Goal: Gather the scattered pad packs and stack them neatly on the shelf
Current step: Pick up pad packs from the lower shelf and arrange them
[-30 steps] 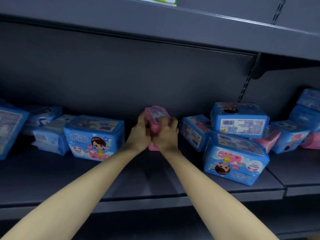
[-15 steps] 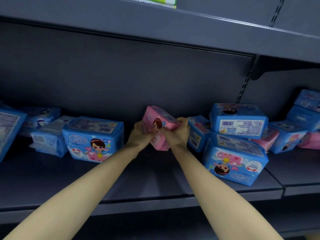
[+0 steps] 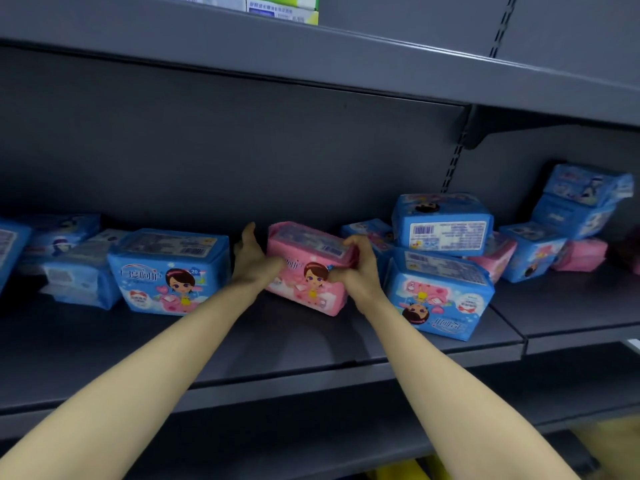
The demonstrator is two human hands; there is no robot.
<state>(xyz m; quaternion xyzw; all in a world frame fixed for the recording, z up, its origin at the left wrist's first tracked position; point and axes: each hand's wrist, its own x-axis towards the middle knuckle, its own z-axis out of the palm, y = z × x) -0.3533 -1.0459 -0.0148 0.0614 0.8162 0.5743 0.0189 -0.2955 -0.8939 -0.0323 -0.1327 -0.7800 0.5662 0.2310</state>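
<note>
The left hand (image 3: 254, 259) lies spread against the left end of the pink pack (image 3: 304, 282), thumb raised. The right hand (image 3: 358, 270) curls over its upper right corner, gripping it. The pack stands on the shelf (image 3: 277, 341) between blue packs (image 3: 169, 271).

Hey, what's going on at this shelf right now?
A person is tidying pad packs on a grey shelf. The right hand grips the top right corner of an upright pink pack, while the left hand rests open against its left side. It sits between a blue pack and a pile of blue packs; others lie scattered.
</note>
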